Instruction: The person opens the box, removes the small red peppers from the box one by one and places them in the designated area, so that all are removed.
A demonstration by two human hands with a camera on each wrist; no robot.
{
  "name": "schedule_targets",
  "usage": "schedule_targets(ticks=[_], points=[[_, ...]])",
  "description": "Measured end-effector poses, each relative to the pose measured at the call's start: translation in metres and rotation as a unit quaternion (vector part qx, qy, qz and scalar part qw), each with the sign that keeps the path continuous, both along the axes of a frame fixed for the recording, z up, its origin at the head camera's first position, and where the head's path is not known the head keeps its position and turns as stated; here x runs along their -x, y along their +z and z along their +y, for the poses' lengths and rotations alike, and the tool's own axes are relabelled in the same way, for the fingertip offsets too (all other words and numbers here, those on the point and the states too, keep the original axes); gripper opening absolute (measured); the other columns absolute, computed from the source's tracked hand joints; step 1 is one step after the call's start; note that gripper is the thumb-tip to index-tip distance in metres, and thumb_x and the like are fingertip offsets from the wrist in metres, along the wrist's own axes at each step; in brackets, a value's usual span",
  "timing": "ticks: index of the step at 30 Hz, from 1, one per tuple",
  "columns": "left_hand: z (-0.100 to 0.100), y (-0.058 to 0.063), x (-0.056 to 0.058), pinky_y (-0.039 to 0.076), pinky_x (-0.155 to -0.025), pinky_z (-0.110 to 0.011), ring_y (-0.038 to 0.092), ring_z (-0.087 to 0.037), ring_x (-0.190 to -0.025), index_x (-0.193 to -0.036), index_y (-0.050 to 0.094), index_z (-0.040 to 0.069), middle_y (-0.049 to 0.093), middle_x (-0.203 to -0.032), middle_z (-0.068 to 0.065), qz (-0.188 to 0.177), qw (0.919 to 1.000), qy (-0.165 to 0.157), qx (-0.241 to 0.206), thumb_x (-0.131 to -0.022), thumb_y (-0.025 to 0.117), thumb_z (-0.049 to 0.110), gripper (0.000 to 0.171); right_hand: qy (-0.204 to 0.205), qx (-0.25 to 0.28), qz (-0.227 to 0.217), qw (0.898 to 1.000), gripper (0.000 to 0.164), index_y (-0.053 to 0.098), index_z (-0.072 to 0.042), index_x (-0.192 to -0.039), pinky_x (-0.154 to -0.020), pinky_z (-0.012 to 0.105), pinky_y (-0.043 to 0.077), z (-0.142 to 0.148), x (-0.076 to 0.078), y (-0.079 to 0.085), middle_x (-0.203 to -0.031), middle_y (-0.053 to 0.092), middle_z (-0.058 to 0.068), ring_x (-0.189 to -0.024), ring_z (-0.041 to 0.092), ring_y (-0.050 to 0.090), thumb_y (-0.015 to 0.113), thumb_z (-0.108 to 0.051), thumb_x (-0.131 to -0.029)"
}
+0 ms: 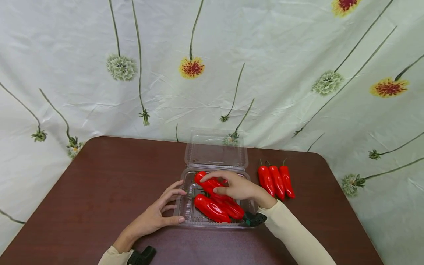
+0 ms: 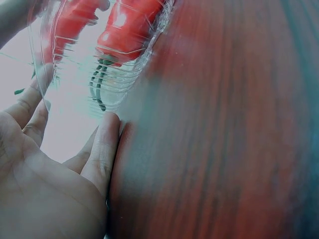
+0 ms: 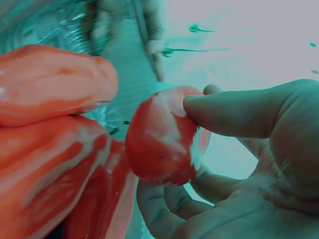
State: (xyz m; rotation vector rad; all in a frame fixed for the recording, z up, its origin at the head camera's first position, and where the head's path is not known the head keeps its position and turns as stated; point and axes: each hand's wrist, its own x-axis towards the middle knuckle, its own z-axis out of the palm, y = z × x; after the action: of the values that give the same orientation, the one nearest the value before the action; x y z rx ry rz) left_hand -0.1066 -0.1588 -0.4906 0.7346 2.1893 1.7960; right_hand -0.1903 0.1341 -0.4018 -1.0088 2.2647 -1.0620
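A clear plastic clamshell container (image 1: pixel 185 217) lies on the table with its lid (image 1: pixel 216 149) raised at the back. Several glossy red chili peppers (image 1: pixel 210 209) lie inside it, slanted side by side. My left hand (image 1: pixel 155 215) is at the container's left side, fingers spread and fairly straight, with thumb and fingertips right at the wall. Over the container, my right hand (image 1: pixel 236 187) holds a red chili pepper (image 3: pixel 164 137) between thumb and fingers. In the right wrist view its rounded end faces the camera, beside the other peppers.
Three more red chili peppers (image 1: pixel 276 181) lie in a row on the brown table (image 1: pixel 116 180), right of the container, stems pointing back. Behind the table hangs a pale cloth (image 1: pixel 159 88) printed with flowers. Each wrist bears a black strap device (image 1: pixel 142 255).
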Motion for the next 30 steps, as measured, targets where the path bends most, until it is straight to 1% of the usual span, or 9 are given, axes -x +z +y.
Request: schedule_targets(ticks=[2,5,8,11,14,18,24,27,30], points=[[0.000,0.000,0.000,0.046,-0.100,-0.027,0.041,-0.040,-0.136,-0.143,0.044,0.009,0.013,-0.166,-0.005,0.001,1.0000,-0.001,-0.001,-0.090,0.075,0.009,0.062,-0.010,0.015,0.005,1.000,0.043,0.062,-0.025,-0.135,-0.103,0.045,0.045,0.004,-0.001,0.000,-0.141,0.057,-0.003,-0.127,0.020,0.054,0.065,-0.007,-0.095],[0.000,0.001,0.000,0.046,-0.100,-0.027,0.042,-0.038,-0.136,-0.143,0.044,0.008,0.013,-0.167,-0.005,0.003,1.0000,-0.002,-0.004,-0.090,0.075,0.009,0.061,-0.034,0.049,0.003,0.998,0.043,0.062,-0.025,-0.135,-0.105,0.048,0.043,0.011,-0.004,0.002,-0.142,0.057,-0.003,-0.131,0.020,0.052,0.066,-0.008,-0.095],[0.001,0.001,0.000,0.045,-0.101,-0.026,0.042,-0.034,-0.137,-0.143,0.043,0.007,0.013,-0.167,-0.005,0.003,1.0000,-0.001,-0.007,-0.090,0.075,0.009,0.062,-0.051,0.091,-0.011,0.995,0.046,0.060,-0.024,-0.137,-0.108,0.050,0.041,0.019,-0.008,0.005,-0.144,0.056,-0.003,-0.136,0.021,0.048,0.066,-0.006,-0.095],[0.000,0.001,0.000,0.045,-0.101,-0.026,0.043,-0.029,-0.137,-0.144,0.043,0.006,0.013,-0.167,-0.005,0.005,1.0000,-0.001,-0.007,-0.090,0.075,0.009,0.063,-0.060,0.118,-0.020,0.991,0.047,0.058,-0.024,-0.139,-0.107,0.050,0.041,0.028,-0.011,0.006,-0.144,0.056,-0.003,-0.135,0.022,0.047,0.065,-0.007,-0.096],[-0.001,0.000,0.000,0.045,-0.101,-0.026,0.043,-0.026,-0.137,-0.144,0.043,0.007,0.013,-0.167,-0.004,0.007,1.0000,0.000,-0.006,-0.090,0.075,0.009,0.063,-0.072,0.131,-0.028,0.988,0.047,0.056,-0.024,-0.140,-0.102,0.048,0.046,0.035,-0.013,0.006,-0.142,0.056,-0.001,-0.130,0.024,0.051,0.065,-0.009,-0.096],[-0.001,-0.001,-0.001,0.045,-0.101,-0.026,0.043,-0.025,-0.137,-0.144,0.043,0.008,0.012,-0.167,-0.004,0.002,1.0000,0.001,-0.005,-0.090,0.075,0.009,0.063,-0.096,0.145,-0.047,0.984,0.047,0.055,-0.022,-0.141,-0.094,0.043,0.052,0.044,-0.015,0.005,-0.140,0.057,0.003,-0.123,0.028,0.054,0.065,-0.010,-0.097],[-0.001,0.001,-0.001,0.045,-0.101,-0.026,0.043,-0.020,-0.137,-0.144,0.043,0.009,0.012,-0.167,-0.003,0.001,1.0000,0.002,-0.002,-0.090,0.075,0.009,0.062,-0.121,0.154,-0.071,0.978,0.050,0.053,-0.024,-0.143,-0.090,0.042,0.055,0.056,-0.016,0.004,-0.143,0.053,0.006,-0.124,0.033,0.051,0.066,-0.010,-0.096],[-0.001,0.001,-0.001,0.045,-0.101,-0.026,0.043,-0.020,-0.137,-0.144,0.044,0.008,0.013,-0.167,-0.003,0.002,1.0000,0.002,-0.003,-0.090,0.075,0.009,0.062,-0.128,0.159,-0.069,0.977,0.052,0.051,-0.022,-0.144,-0.088,0.040,0.056,0.063,-0.014,0.004,-0.142,0.052,0.009,-0.123,0.035,0.051,0.066,-0.010,-0.096],[-0.002,0.001,-0.001,0.045,-0.101,-0.026,0.043,-0.020,-0.136,-0.144,0.043,0.008,0.013,-0.166,-0.003,0.001,1.0000,0.002,-0.004,-0.090,0.075,0.008,0.063,-0.136,0.165,-0.063,0.975,0.053,0.049,-0.020,-0.145,-0.083,0.037,0.059,0.071,-0.011,0.005,-0.139,0.053,0.013,-0.118,0.036,0.054,0.066,-0.008,-0.096]])
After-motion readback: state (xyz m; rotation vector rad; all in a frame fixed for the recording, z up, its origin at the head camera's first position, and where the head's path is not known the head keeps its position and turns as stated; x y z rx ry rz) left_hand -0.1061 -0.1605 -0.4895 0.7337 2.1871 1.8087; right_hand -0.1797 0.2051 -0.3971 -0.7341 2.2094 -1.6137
